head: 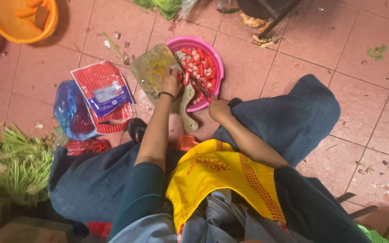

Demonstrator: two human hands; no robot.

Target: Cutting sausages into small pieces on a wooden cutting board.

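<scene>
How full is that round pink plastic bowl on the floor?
Partly full. The round pink plastic bowl holds a layer of cut red and pale pieces spread over its bottom, with its inner wall bare above them.

Seated person viewed from above: dark teal short sleeves, wide blue denim trousers, and a yellow apron (223, 180) with red print and a red grid band. The left hand's (172, 83) wrist carries a dark beaded bracelet (166, 95) (the right hand's (219, 110) is bare).
</scene>
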